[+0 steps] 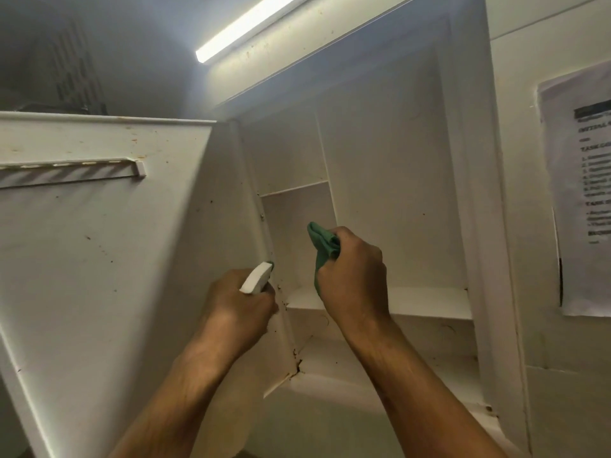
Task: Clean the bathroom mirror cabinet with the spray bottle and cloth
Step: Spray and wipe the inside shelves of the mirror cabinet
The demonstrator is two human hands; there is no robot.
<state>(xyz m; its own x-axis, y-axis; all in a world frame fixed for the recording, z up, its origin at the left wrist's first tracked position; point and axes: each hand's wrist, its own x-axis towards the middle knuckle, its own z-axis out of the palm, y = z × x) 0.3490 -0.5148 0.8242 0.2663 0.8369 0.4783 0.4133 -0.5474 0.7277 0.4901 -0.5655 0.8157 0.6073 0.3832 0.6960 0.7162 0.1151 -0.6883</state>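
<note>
Single head view: looks forward and up, close into open cabinet (390, 166), forearms entering from below.

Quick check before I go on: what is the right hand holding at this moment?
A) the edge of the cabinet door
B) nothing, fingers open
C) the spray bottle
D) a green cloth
D: the right hand is clenched round a bunched green cloth in front of the open cabinet, while the left hand grips the white spray bottle.
</note>
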